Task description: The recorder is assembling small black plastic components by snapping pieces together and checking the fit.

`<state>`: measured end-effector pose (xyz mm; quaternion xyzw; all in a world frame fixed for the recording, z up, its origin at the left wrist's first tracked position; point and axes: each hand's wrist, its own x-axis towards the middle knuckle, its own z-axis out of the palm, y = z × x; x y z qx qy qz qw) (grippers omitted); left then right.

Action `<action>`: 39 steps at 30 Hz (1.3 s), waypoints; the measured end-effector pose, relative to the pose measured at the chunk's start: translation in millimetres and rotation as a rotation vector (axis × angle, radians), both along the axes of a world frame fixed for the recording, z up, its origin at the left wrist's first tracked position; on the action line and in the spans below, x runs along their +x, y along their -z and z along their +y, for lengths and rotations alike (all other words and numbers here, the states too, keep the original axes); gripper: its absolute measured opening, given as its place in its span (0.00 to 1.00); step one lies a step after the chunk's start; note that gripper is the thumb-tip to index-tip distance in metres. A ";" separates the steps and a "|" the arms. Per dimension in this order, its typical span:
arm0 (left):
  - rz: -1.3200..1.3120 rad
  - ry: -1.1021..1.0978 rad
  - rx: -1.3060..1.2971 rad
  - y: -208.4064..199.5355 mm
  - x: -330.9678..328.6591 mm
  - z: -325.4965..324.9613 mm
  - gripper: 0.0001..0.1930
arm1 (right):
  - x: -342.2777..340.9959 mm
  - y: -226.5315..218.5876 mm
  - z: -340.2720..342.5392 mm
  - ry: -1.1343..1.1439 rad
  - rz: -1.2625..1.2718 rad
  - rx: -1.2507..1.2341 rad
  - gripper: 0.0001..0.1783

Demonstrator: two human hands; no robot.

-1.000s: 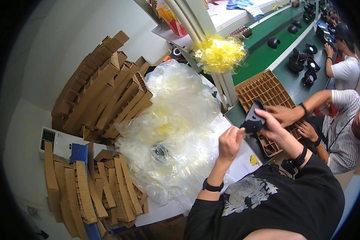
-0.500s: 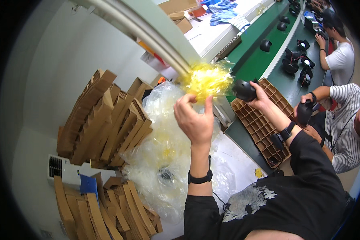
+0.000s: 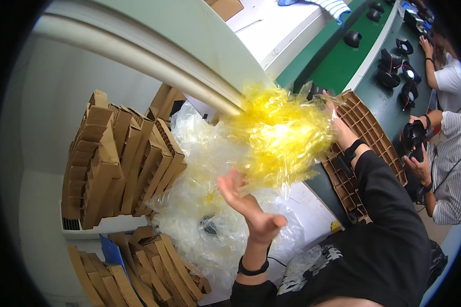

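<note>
A big tangle of shiny yellow plastic film [image 3: 284, 135] fills the middle of the view, beside the pale post. Just under its lower left side is my left hand [image 3: 251, 210], palm up with fingers and thumb apart and nothing in it. My right hand [image 3: 334, 110] is at the film's right edge, partly hidden by loose strands. Its fingers are around a black rounded plastic part [image 3: 315, 92], of which only a bit shows behind the film.
Clear plastic bags [image 3: 189, 179] lie heaped beyond my left hand. Folded cardboard dividers [image 3: 123, 158] stand stacked at left. A cardboard divider tray [image 3: 379, 138] sits by my right arm. Black parts [image 3: 389, 77] lie on the green bench, where two co-workers sit.
The yellow film looks larger and now covers part of my right hand and the black part. My left hand has moved down and turned palm up.
</note>
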<state>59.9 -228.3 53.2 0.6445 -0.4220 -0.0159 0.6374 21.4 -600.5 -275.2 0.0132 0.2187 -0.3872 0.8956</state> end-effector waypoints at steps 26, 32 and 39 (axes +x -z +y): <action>0.218 -0.499 0.876 271.8 -39.0 334.4 0.15 | -80.5 -265.4 265.5 -1.336 0.232 -1.559 0.26; 0.138 -0.722 0.741 256.8 -8.4 325.5 0.12 | -66.1 -347.2 344.9 -1.724 -0.140 -2.159 0.35; -0.295 -0.758 0.643 211.1 48.8 278.1 0.16 | 9.0 -229.3 422.6 -1.250 0.061 -2.527 0.29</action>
